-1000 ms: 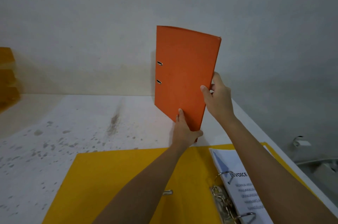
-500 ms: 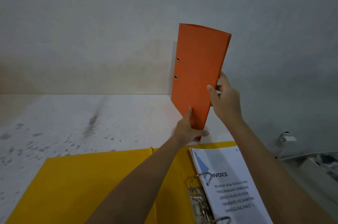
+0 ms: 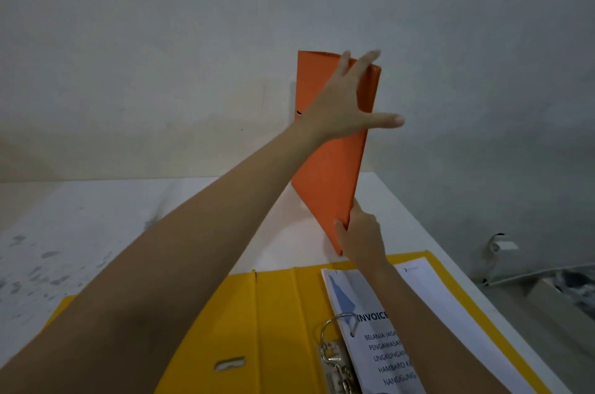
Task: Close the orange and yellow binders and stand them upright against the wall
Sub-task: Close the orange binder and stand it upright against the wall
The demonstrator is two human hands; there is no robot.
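Observation:
The orange binder (image 3: 328,181) is closed and stands upright on its bottom edge at the back right of the white table (image 3: 96,216), close to the wall (image 3: 161,71). My left hand (image 3: 341,107) lies flat on its upper cover with fingers spread, the fingertips reaching the top edge. My right hand (image 3: 360,232) pinches the binder's near bottom corner. The yellow binder (image 3: 277,313) lies open and flat in front of me, under both forearms. Its metal rings (image 3: 335,358) hold an invoice sheet (image 3: 386,345) on the right half.
The table's right edge runs close beside the orange binder and the yellow cover. Beyond it, lower down, are a small white fitting (image 3: 502,245) and a cable. The tabletop to the left is speckled with grey stains.
My left hand left the binder's bottom corner and rose to the upper cover, fingers spread. My right hand slid down from the middle edge to the bottom corner. The binder turned narrower, nearer the wall.

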